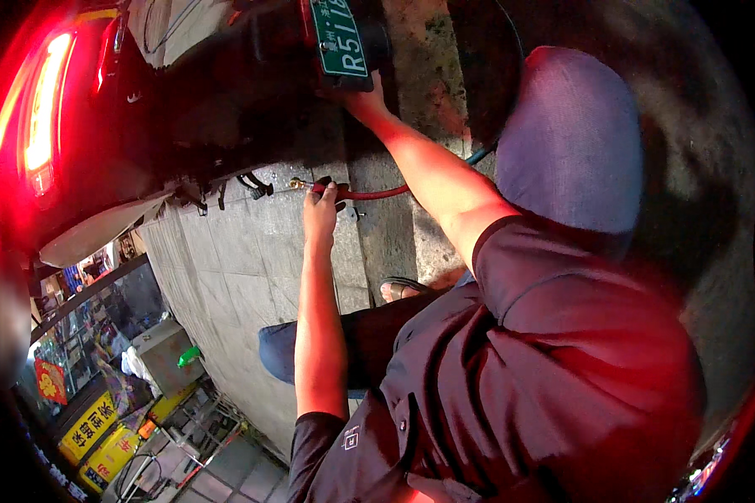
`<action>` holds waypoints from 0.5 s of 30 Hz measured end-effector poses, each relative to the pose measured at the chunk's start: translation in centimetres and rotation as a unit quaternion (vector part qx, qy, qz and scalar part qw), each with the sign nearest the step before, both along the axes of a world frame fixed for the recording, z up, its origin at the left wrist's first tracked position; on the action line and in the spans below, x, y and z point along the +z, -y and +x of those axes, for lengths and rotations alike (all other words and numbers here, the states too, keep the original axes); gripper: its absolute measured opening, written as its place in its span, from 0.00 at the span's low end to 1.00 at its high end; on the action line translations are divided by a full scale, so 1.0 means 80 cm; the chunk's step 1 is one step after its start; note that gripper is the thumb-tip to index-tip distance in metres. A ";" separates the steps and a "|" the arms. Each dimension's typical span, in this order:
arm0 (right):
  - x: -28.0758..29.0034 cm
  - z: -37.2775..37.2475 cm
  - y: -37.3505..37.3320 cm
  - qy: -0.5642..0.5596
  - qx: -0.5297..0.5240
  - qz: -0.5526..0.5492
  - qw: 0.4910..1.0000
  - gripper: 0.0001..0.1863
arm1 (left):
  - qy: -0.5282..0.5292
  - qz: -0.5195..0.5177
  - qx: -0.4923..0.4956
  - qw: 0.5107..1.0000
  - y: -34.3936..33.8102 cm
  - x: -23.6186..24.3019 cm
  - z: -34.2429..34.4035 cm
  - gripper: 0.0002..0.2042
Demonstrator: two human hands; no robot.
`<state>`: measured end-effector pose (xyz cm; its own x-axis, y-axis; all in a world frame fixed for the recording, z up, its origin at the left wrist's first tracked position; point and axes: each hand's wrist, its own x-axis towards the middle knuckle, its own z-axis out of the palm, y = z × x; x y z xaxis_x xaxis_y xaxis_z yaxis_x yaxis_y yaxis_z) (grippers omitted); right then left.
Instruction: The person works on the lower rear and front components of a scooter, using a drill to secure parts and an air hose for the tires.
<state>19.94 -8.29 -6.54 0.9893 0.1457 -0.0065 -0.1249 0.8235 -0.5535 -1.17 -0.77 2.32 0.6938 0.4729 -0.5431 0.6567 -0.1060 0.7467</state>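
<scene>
My left hand [321, 211] is closed round the end of a red hose [379, 194], just behind its black-and-brass fitting [300, 184]. The brass tip points left, toward dark parts under the vehicle, and appears to touch nothing. My right hand [367, 102] reaches up to the lower edge of a green number plate [341, 42] on a dark two-wheeled vehicle. The plate and deep shadow hide its fingers, so I cannot see whether it grips anything. A red tail light [44, 105] glows at the far left of the vehicle.
From the red hose, a dark blue-green hose [481, 155] runs past my bent knee [570, 138]. Pale paving [243, 260] lies under my left arm. At lower left stand a grey box [166, 356], a green bottle-like item [189, 357] and yellow signs [88, 427].
</scene>
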 end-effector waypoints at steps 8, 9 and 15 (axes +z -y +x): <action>-0.066 0.023 0.008 0.071 -0.107 -0.522 0.843 0.33 | -0.014 -0.036 -0.009 0.999 0.020 0.007 0.001 0.13; -0.065 0.021 0.003 0.067 -0.087 -0.507 0.855 0.33 | -0.017 -0.045 0.001 0.999 0.019 0.010 -0.004 0.12; -0.030 0.018 0.002 0.238 -0.066 -0.403 0.881 0.39 | 0.000 -0.011 -0.023 1.000 0.002 0.004 -0.002 0.12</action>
